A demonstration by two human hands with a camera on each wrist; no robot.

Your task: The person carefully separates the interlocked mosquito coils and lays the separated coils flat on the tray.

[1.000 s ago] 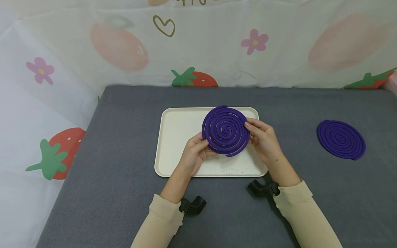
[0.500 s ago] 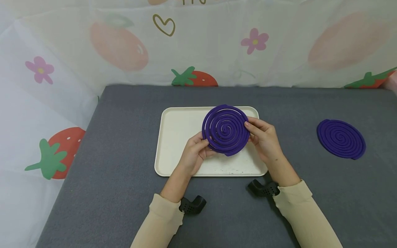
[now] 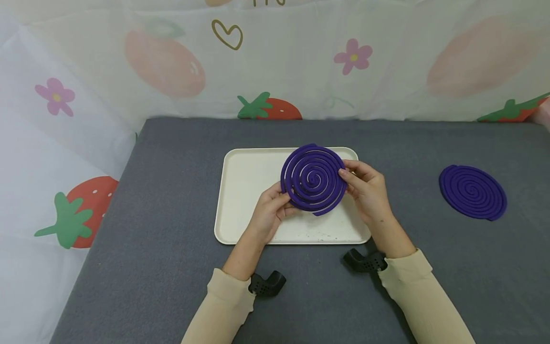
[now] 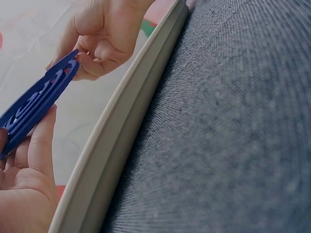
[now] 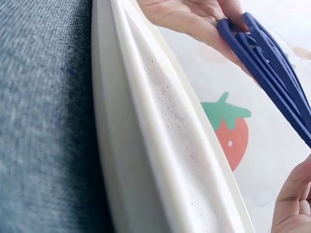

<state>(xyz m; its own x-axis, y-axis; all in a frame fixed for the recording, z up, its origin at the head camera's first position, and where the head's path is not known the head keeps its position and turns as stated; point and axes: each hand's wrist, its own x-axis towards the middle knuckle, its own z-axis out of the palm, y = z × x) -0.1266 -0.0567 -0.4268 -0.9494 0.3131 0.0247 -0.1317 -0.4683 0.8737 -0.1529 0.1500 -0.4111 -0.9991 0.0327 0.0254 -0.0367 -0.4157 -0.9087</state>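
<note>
Both hands hold a round purple mosquito coil (image 3: pixel 313 179) above the cream tray (image 3: pixel 242 191) in the head view. My left hand (image 3: pixel 268 210) pinches its lower left edge, thumb on the upper face. On the right edge, my right hand (image 3: pixel 365 188) grips it between thumb and fingers. Thin gaps show between the rings. Seen edge-on in the left wrist view, the coil (image 4: pixel 36 104) spans from one hand to the other. In the right wrist view, its strands (image 5: pixel 267 68) stand slightly apart from each other.
A second purple mosquito coil (image 3: pixel 472 192) lies flat on the grey cloth (image 3: pixel 408 148) at the right. Small dark specks (image 5: pixel 170 107) are scattered in the tray. A white curtain (image 3: pixel 292 52) with strawberry and flower prints hangs behind the table.
Both hands keep hold of the coil over the tray. The right hand has shifted slightly upward, and the gaps between the rings have changed a little.
</note>
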